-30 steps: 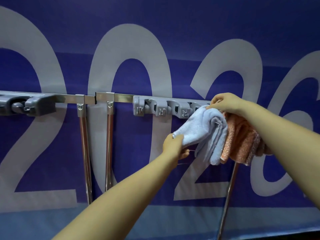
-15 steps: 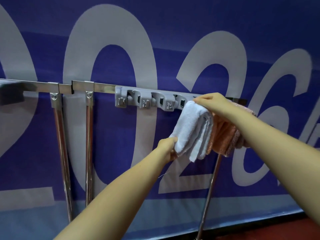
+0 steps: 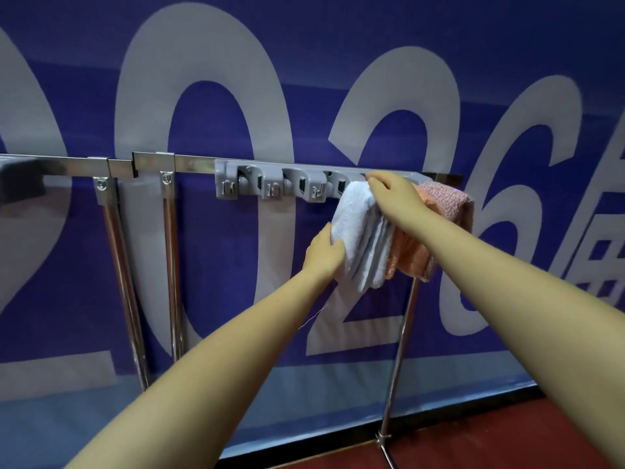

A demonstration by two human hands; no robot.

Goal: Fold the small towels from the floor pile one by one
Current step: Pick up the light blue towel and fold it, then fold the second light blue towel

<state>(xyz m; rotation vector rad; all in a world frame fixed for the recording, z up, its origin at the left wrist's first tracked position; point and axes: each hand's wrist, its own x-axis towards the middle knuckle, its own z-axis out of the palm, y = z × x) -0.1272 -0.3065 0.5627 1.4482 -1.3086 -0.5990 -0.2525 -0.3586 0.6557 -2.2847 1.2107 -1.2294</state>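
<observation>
A folded pale blue towel (image 3: 362, 238) hangs over the metal rail (image 3: 152, 165) at the right end of a grey clip holder (image 3: 270, 184). Right beside it hangs a folded orange-pink towel (image 3: 443, 204). My right hand (image 3: 392, 194) rests on top of the blue towel where it crosses the rail, fingers stretched out over it. My left hand (image 3: 323, 253) grips the lower left edge of the same towel from the side. The floor pile is out of view.
The rail stands on chrome legs (image 3: 121, 265) in front of a blue banner (image 3: 236, 299) with large pale digits. Another chrome leg (image 3: 399, 350) drops below the towels to a dark red floor (image 3: 507, 434). A grey block (image 3: 17, 181) sits at the rail's far left.
The blue towel now hangs straighter and flatter on the rail. My left hand has slid up along its left edge, and my right hand has spread over its top. The view shifted left.
</observation>
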